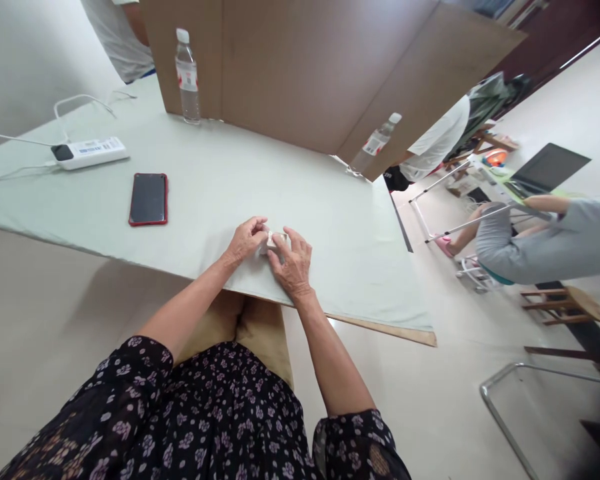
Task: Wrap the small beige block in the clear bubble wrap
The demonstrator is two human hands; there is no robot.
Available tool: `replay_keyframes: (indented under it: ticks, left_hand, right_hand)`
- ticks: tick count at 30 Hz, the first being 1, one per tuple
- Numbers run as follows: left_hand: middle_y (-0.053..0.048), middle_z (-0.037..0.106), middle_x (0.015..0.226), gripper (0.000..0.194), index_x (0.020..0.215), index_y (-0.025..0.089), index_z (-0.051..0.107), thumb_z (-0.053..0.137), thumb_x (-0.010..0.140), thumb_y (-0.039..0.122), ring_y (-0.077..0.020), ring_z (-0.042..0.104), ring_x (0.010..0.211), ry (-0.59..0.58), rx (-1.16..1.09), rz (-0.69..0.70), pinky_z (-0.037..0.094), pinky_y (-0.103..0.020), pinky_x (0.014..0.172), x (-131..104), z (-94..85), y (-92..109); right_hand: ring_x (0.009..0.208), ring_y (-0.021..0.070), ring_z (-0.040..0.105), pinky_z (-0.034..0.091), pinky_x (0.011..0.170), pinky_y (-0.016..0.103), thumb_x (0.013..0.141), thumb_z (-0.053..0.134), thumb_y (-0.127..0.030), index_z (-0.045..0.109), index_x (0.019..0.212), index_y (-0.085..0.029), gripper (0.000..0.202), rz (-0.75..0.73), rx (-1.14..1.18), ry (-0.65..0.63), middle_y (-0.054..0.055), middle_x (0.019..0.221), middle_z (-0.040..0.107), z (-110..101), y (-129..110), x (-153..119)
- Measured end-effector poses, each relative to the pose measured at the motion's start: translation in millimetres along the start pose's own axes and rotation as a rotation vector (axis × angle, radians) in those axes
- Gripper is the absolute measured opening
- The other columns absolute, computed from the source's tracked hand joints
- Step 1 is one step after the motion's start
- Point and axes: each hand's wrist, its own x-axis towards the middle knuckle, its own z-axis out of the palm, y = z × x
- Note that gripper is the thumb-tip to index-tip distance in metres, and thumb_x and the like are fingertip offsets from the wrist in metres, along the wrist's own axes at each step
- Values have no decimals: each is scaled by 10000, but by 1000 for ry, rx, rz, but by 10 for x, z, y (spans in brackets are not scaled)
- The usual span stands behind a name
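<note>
Between my hands, near the table's front edge, is a small whitish block-like object (277,239), perhaps a little box; its exact kind is too small to tell. My right hand (294,261) curves over it, with thumb and fingers on its sides and top. On its left side, my left hand (247,240) is closed with thumb and fingertips pressed together, right at the object's edge. Something pale or clear shows by the left fingertips, too small to name. Fingers partly cover the object.
On the pale table cloth (220,180) lie a phone with a red case (149,199) and a white power strip (93,152) with cables. Water bottles (187,80) (376,143) stand by a cardboard partition (290,73). A seated person (540,233) is at the right, near a wooden stool (565,305).
</note>
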Motion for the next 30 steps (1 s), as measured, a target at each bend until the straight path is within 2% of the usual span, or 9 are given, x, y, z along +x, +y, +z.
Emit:
replay_keyframes:
  ticks: [5,9,12,15,21,26,30]
  left_hand:
    - [-79,722,937,488,1159,81,654,615,684,188,-180,676,872,-5,31,20,550,-349,907,2,3,-10]
    - [-83,725,935,499,1163,79,658,612,680,193,-188,679,868,7,67,11,560,-354,885,6,-8,-14]
    - [-78,736,975,465,1140,119,675,625,686,207,-195,682,909,41,105,29,558,-363,906,-2,-26,-6]
    - [-90,743,1028,447,1135,127,679,619,700,214,-203,686,950,68,129,29,555,-373,927,-24,-33,13]
    - [-99,749,1087,456,1170,133,682,608,724,193,-211,682,1021,67,225,39,552,-358,944,-104,-4,84]
    - [-108,737,1138,471,1216,135,671,617,753,195,-227,680,1072,23,316,47,538,-379,1004,-168,16,128]
    - [-104,740,1107,467,1233,134,660,613,772,195,-217,689,1040,9,326,38,541,-374,1009,-191,31,140]
  right_hand:
    - [1260,270,547,393,1042,428,977,552,-342,641,1195,-232,260,15,34,-8,122,1330,642,19,0,-1]
    - [1260,277,565,412,1045,449,970,530,-413,593,1175,-205,298,102,139,116,159,1323,635,28,43,-38]
    - [1275,285,564,418,1055,462,961,522,-428,549,1271,-195,389,127,150,164,175,1328,625,13,64,-55]
    - [1293,291,549,414,1060,463,954,532,-426,523,1361,-202,465,89,97,98,175,1394,585,-23,49,-51]
    - [1351,309,492,397,1071,463,937,576,-449,533,1404,-214,524,53,37,-16,169,1488,509,-100,-14,-38]
    - [1374,301,465,387,1073,462,954,579,-365,623,1299,-249,366,45,24,-73,128,1479,531,-99,-32,-33]
    - [1363,283,474,386,1074,450,973,545,-301,633,1277,-250,321,50,43,-94,114,1429,573,-89,-30,-19]
